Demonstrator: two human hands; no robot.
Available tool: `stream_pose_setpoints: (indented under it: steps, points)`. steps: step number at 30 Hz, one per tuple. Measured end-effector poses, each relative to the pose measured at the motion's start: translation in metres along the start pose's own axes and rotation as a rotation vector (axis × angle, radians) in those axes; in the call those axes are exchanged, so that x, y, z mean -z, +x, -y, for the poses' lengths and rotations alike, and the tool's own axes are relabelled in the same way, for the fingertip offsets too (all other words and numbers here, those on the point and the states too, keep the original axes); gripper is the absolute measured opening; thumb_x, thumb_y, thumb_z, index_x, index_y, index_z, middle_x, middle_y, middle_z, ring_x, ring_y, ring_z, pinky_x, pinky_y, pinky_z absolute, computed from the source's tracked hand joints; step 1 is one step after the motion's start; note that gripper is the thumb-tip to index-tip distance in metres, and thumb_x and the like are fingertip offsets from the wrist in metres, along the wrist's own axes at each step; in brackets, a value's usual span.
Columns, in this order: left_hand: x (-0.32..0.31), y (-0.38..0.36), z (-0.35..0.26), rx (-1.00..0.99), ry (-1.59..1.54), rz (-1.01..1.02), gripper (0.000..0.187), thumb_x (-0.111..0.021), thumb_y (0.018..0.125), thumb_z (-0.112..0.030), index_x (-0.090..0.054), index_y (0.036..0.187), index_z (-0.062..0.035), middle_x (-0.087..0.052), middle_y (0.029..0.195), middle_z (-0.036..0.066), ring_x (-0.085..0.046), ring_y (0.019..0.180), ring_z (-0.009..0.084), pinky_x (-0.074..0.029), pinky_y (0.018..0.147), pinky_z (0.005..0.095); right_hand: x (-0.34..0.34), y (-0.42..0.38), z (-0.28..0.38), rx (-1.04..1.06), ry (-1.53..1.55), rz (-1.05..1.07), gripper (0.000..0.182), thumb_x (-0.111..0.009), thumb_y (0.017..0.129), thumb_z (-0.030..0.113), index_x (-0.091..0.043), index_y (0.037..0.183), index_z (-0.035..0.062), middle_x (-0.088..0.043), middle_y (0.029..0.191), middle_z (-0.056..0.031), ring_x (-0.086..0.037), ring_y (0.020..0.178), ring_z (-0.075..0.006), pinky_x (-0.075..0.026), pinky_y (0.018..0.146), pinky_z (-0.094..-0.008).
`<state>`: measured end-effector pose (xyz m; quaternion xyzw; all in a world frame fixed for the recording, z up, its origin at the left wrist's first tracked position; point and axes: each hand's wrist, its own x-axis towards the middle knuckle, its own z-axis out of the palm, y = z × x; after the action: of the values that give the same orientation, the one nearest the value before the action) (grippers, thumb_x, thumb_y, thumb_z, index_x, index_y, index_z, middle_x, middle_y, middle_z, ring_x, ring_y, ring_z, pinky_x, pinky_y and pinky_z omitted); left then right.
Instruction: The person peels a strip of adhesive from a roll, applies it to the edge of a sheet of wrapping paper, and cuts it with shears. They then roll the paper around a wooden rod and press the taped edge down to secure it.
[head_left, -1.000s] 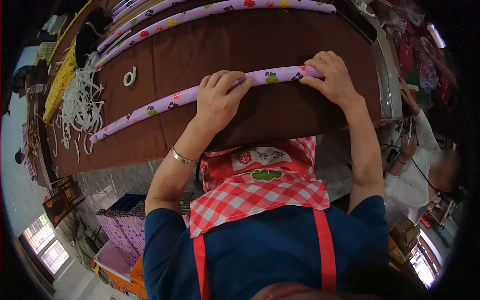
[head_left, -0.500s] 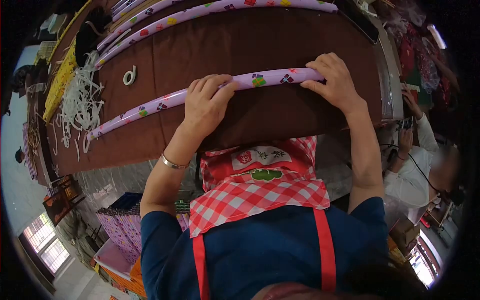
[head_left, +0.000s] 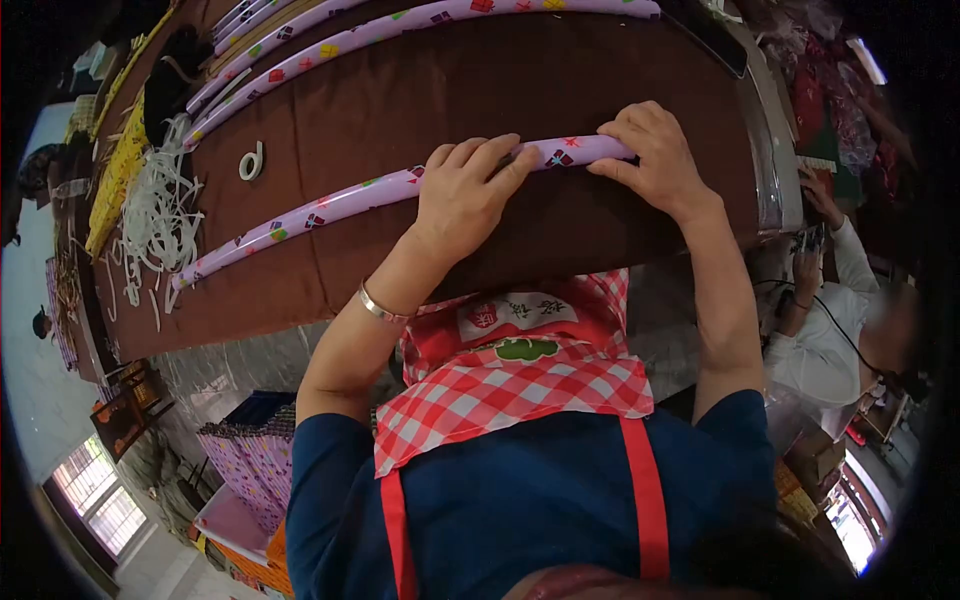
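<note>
Hands press a long roll of lilac gift wrap (head_left: 340, 205) flat against the brown tabletop (head_left: 420, 90): the left hand (head_left: 462, 195) curls over its middle, the right hand (head_left: 650, 155) clamps its near end. Uneven pressure could probably let the tube loosen or skew. More rolls (head_left: 400, 22) lie beyond; a tape ring (head_left: 250, 160) and white strips (head_left: 160, 210) sit nearby.
</note>
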<state>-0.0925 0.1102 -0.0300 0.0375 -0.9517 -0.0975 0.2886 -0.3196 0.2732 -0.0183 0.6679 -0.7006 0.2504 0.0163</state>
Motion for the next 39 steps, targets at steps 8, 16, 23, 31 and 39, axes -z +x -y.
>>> stream_pose_setpoints:
  steps: [8, 16, 23, 31, 39]
  points:
    - [0.002, 0.005, -0.007, 0.027, 0.023, 0.015, 0.033, -0.064, 0.082, -0.013, -0.066, 0.114, -0.0197, -0.063, 0.111, 0.001, -0.062, 0.095, 0.0205, -0.046, 0.076, 0.0369, -0.001, -0.005, -0.002, -0.032, 0.056, -0.071, 0.046, -0.078, 0.074, 0.042, -0.068, 0.096, 0.0026, -0.059, 0.091, -0.0067, -0.054, 0.089, -0.0259, -0.043, 0.082, -0.0395]
    - [-0.024, 0.030, -0.026, -0.003, -0.008, 0.045, 0.038, -0.065, 0.081, -0.012, -0.061, 0.118, -0.0146, -0.061, 0.109, 0.002, -0.060, 0.096, 0.0236, -0.046, 0.076, 0.0379, -0.004, -0.006, -0.005, -0.017, 0.062, -0.084, 0.042, -0.080, 0.073, 0.036, -0.067, 0.095, 0.0025, -0.059, 0.091, -0.0070, -0.054, 0.091, -0.0270, -0.044, 0.082, -0.0396]
    - [-0.039, 0.058, -0.053, 0.039, -0.076, 0.163, 0.042, -0.061, 0.080, -0.011, -0.060, 0.122, -0.0103, -0.058, 0.116, 0.004, -0.057, 0.103, 0.0243, -0.045, 0.080, 0.0405, -0.006, -0.006, -0.006, -0.039, 0.101, -0.098, 0.033, -0.079, 0.071, 0.021, -0.066, 0.095, 0.0037, -0.059, 0.091, -0.0072, -0.054, 0.091, -0.0281, -0.045, 0.082, -0.0403]
    - [-0.035, 0.035, -0.055, 0.063, 0.014, 0.044, 0.048, -0.058, 0.083, -0.012, -0.055, 0.130, -0.0045, -0.056, 0.128, 0.008, -0.055, 0.116, 0.0267, -0.042, 0.093, 0.0469, -0.004, -0.005, -0.007, -0.044, 0.143, -0.096, 0.036, -0.081, 0.069, 0.025, -0.067, 0.093, 0.0029, -0.061, 0.093, -0.0085, -0.055, 0.091, -0.0287, -0.045, 0.082, -0.0402]
    - [0.017, -0.024, -0.025, 0.290, 0.216, 0.126, 0.054, -0.067, 0.085, -0.016, -0.052, 0.135, -0.0092, -0.050, 0.142, 0.006, -0.046, 0.132, 0.0268, -0.031, 0.108, 0.0535, -0.002, -0.005, -0.003, -0.096, 0.114, -0.060, 0.043, -0.081, 0.072, 0.038, -0.068, 0.093, 0.0023, -0.061, 0.093, -0.0075, -0.055, 0.093, -0.0275, -0.045, 0.083, -0.0398]
